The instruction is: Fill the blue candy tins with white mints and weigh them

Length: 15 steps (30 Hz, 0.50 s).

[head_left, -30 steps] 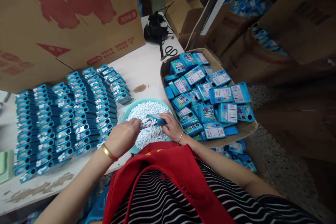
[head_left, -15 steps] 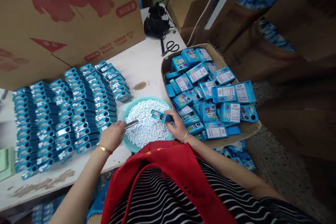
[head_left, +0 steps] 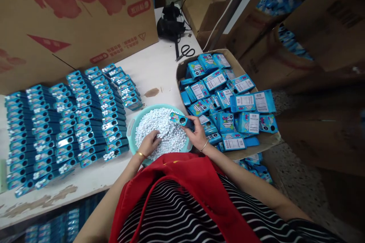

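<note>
My left hand (head_left: 149, 143) reaches down into a teal bowl (head_left: 131, 129) heaped with small white candies (head_left: 164, 123), its fingers curled into the pile. The clear plastic insert it held a moment ago does not show. My right hand (head_left: 197, 132) grips a small blue candy box (head_left: 180, 119) by one end, held level over the bowl's right rim. Several rows of open blue boxes (head_left: 71, 121), with white candies showing in them, lie on the white table (head_left: 154, 70) to the left.
A cardboard tray (head_left: 179, 69) piled with blue boxes (head_left: 228, 102) sits right of the bowl, overhanging the table edge. Scissors (head_left: 186, 51) and a black device (head_left: 170, 24) lie at the back. A big printed carton (head_left: 71, 19) stands behind the rows. More cartons stand to the right.
My left hand pulled the clear insert out of the blue box, swung left, then dipped into the candies. My right hand kept the box and lifted it slightly to the right.
</note>
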Tool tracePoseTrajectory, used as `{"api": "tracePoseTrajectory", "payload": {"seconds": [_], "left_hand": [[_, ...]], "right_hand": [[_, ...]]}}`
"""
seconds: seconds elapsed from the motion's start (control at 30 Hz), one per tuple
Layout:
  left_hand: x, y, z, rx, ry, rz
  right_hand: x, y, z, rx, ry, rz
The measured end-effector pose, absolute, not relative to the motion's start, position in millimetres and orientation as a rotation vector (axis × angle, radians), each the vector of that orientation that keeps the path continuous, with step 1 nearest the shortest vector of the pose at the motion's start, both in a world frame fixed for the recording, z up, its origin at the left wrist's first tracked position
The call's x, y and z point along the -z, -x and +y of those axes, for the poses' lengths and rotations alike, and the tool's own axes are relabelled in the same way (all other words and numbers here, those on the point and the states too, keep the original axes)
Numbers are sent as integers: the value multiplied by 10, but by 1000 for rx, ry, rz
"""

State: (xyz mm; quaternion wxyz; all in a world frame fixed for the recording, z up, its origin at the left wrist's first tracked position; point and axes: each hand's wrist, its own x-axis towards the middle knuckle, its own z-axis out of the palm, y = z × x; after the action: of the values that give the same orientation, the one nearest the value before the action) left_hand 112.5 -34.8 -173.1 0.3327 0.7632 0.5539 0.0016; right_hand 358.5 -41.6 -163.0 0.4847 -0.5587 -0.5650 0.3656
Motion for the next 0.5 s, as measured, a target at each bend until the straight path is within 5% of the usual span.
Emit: {"api": "tracePoseTrajectory", "payload": {"seconds": [0.23, 0.5], "left_hand": [[800, -953, -342, -176, -2103, 1310], [39, -1393, -207, 427, -2423, 1318]], "right_hand": [[1684, -3561, -441, -761, 1219, -1565], [1696, -3430, -502, -743, 1089, -1725]]}}
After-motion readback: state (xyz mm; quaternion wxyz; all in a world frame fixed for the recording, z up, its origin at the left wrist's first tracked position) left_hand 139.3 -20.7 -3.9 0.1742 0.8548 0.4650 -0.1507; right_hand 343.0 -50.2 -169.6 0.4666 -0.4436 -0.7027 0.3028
